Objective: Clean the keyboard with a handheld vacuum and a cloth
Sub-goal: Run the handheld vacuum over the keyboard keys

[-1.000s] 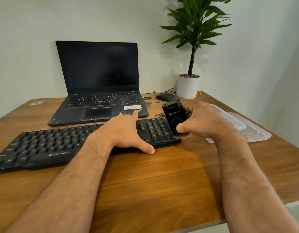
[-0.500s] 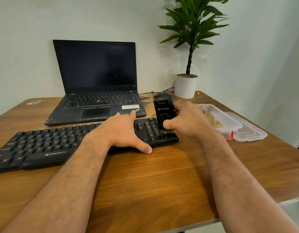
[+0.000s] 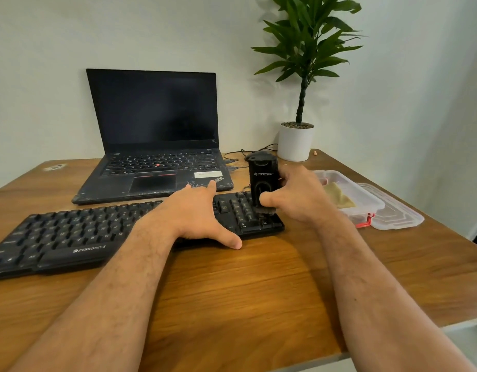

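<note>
A black Zebronics keyboard (image 3: 71, 237) lies across the wooden desk (image 3: 259, 291). My left hand (image 3: 197, 216) rests flat on its right-middle keys, fingers spread, thumb on the desk in front. My right hand (image 3: 301, 197) grips a small black handheld vacuum (image 3: 263, 183), held upright with its brush end pressed on the number pad at the keyboard's right end. A yellowish cloth (image 3: 338, 197) lies inside a clear plastic box (image 3: 371, 208) to the right.
An open black laptop (image 3: 154, 146) stands behind the keyboard. A mouse (image 3: 254, 156) and cables lie behind the vacuum, next to a potted plant (image 3: 296, 140). The box's lid (image 3: 398, 216) lies beside it near the desk's right edge.
My right hand has moved the vacuum left from the keyboard's right edge onto the number pad and stood it upright. The left hand stays on the keys.
</note>
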